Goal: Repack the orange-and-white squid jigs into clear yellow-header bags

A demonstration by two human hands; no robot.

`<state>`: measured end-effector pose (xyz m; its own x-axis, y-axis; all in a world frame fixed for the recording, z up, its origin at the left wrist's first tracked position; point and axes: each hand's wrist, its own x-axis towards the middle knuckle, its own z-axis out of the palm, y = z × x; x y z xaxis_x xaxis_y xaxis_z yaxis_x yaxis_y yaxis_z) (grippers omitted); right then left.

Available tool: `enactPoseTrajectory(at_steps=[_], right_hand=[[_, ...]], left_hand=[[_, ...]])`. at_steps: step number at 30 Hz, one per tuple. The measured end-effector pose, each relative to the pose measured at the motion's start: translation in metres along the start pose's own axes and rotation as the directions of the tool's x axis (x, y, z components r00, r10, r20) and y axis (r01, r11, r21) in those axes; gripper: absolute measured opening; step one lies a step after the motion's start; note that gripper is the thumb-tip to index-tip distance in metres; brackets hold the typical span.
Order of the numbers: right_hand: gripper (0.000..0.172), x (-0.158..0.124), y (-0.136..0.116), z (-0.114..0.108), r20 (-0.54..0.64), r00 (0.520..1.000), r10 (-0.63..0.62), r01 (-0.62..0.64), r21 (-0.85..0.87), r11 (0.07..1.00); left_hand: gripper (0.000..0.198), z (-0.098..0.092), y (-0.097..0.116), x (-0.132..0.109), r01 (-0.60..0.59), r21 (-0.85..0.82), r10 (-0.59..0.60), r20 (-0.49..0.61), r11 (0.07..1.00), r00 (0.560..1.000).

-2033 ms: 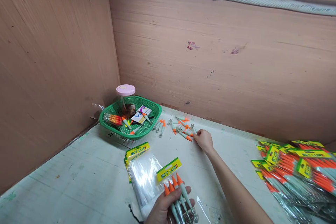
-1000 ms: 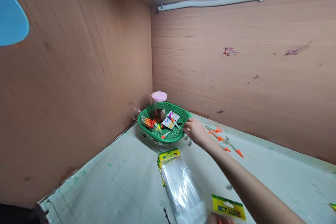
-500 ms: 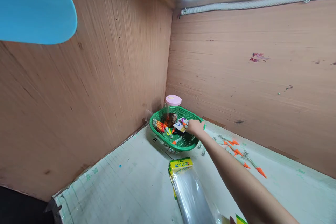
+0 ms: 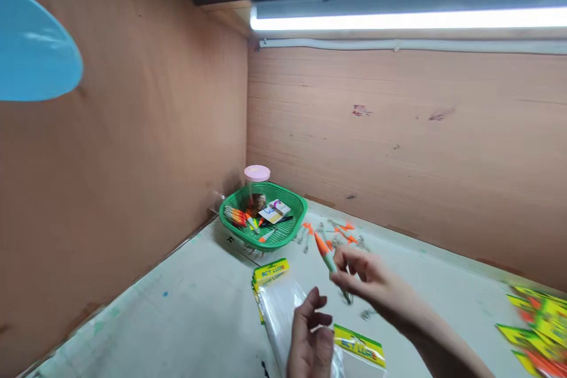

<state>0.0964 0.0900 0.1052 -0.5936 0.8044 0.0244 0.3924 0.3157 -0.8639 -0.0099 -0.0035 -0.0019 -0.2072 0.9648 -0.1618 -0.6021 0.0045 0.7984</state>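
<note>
My right hand (image 4: pixel 370 277) pinches a fishing lure (image 4: pixel 324 253) between thumb and fingers, its orange end tilted up and to the left. The rest of its body is pale green, and hooks hang below my fingers. Lower down, my left hand (image 4: pixel 308 336) is half curled with its fingers apart and nothing visible between them. Right beside it lies a clear bag with a yellow and green BCT LURE header (image 4: pixel 358 345); whether my hand touches it I cannot tell. A stack of similar bags (image 4: pixel 271 271) lies on the table, partly behind my left hand.
A green basket (image 4: pixel 292 235) in the corner holds lures, a card and a jar with a pink lid (image 4: pixel 257 173). Loose orange-tipped lures (image 4: pixel 348 235) lie behind my right hand. Packed bags (image 4: pixel 538 325) sit far right. Wooden walls (image 4: pixel 398 159) enclose the table.
My right hand has left the basket and come back toward me with a lure. More of my left hand shows now. The view has swung right, bringing the packed bags into sight.
</note>
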Motion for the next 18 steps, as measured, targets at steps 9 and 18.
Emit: enactPoseTrajectory(at_steps=[9,18], right_hand=[[0.035,-0.105,0.018,0.014,-0.174,0.985,-0.002,0.009,0.039,0.999],[0.031,-0.117,0.018,0.011,-0.226,0.974,0.013,0.008,0.09,0.996]], left_hand=[[0.04,0.058,0.06,-0.015,0.042,0.145,-0.084,0.302,0.989,0.95],[0.04,0.068,0.042,-0.003,0.091,0.152,-0.143,0.378,0.984,0.915]])
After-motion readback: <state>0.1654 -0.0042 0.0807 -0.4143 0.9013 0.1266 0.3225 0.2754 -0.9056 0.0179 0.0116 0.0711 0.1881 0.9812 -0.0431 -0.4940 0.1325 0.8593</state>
